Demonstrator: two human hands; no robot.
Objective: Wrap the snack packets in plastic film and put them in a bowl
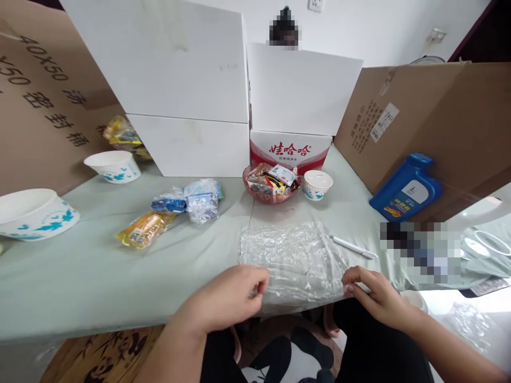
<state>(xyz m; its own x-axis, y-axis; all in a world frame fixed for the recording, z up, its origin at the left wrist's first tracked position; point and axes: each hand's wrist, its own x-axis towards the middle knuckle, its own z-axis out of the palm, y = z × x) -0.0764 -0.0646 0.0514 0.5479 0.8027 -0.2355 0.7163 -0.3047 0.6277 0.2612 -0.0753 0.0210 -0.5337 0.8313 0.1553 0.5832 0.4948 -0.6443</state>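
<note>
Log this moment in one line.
left hand: at clear plastic film, grip unclear | right hand: pinching film's right edge | film: wrinkled, spread

Light was bright, soft; plastic film (295, 255) glinted at five o'clock; distortion stretched a cardboard box (35, 117) at ten; pixelation masked twelve.

left of the fingers (258, 275), the view's edge crops a round white blue-leafed paper bowl (38, 219); right of them, pixelation obscures a dark, elongated thing (419, 255).

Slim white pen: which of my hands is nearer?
Right. The right hand is just below the slim white pen in view; the left hand is farther, to its left.
</note>
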